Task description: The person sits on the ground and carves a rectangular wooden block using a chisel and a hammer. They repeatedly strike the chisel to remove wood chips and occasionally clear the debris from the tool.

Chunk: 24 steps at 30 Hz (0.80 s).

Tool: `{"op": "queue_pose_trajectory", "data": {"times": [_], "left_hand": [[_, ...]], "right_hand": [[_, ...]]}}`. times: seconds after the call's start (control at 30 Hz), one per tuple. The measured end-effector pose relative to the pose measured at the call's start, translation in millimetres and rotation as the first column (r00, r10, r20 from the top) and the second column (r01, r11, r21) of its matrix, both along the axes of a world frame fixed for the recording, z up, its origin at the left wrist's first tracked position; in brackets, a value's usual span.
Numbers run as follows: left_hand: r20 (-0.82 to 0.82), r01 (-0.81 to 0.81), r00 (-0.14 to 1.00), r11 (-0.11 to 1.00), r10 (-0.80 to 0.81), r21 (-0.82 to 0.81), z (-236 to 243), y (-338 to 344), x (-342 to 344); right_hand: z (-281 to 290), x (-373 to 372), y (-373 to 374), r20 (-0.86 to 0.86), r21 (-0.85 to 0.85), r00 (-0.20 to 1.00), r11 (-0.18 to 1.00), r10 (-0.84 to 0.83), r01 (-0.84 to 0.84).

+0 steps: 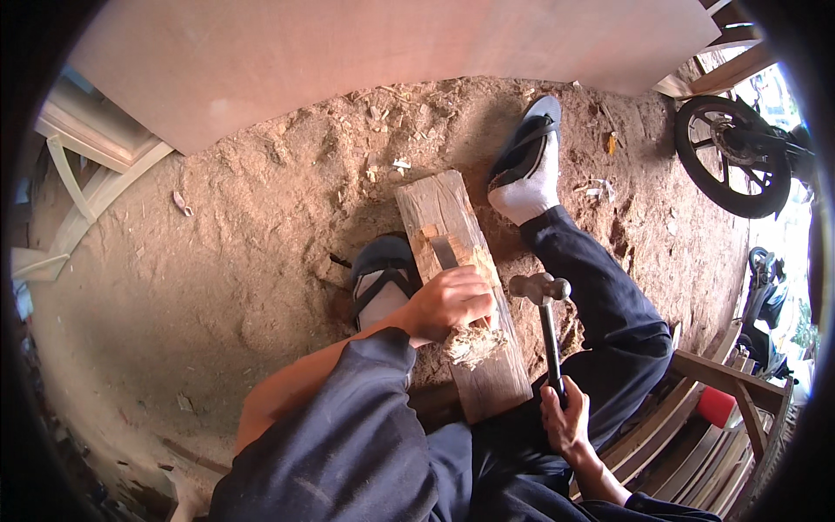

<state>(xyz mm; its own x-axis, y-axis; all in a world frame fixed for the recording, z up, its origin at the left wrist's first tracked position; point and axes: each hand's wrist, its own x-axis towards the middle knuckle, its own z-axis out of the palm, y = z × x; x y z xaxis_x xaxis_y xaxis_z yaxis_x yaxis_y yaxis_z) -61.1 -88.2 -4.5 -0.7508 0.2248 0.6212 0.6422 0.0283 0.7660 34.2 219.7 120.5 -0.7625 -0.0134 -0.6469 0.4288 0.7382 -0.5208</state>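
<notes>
Your left hand (454, 300) is wrapped around a chisel (444, 251), its blade at the notch in a wooden beam (492, 389) that lies slantwise between your flip-flops (385, 261). Your right hand (566, 418) grasps a ball-peen hammer (550, 335) by its handle, the head just right of the beam.

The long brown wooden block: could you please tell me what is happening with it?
The person's left hand grips a flat grey metal chisel with a frayed end, its blade at a pale notch in the wooden block. The right hand holds a dark-handled, grey metal hammer, its head apart from the chisel.
</notes>
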Motion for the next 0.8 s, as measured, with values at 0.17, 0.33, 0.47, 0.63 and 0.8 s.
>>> {"op": "queue_pose_trajectory", "data": {"times": [0.17,0.33,0.47,0.63,0.8], "left_hand": [[0.126,0.011,0.992,0.997,-0.021,0.082,-4,0,0],[-0.001,-0.102,0.995,0.995,0.102,-0.002,-3,1,-8],[0.100,-0.043,0.994,0.997,0.036,0.068,-5,3,-10],[0.169,-0.042,0.985,0.997,0.029,0.072,2,2,-11],[0.119,-0.054,0.992,0.994,0.043,0.096,4,2,-11]], "right_hand": [[6,-3,-4,-0.037,-0.022,0.999,0.999,0.035,-0.036],[32,-13,-12,-0.093,-0.033,0.989,0.992,0.118,-0.122],[47,-6,-16,-0.394,-0.107,0.896,0.958,0.205,-0.266],[44,30,32,-0.376,-0.245,0.918,0.942,0.125,-0.228],[67,2,-19,-0.477,-0.140,0.836,0.916,0.270,-0.376]]}}
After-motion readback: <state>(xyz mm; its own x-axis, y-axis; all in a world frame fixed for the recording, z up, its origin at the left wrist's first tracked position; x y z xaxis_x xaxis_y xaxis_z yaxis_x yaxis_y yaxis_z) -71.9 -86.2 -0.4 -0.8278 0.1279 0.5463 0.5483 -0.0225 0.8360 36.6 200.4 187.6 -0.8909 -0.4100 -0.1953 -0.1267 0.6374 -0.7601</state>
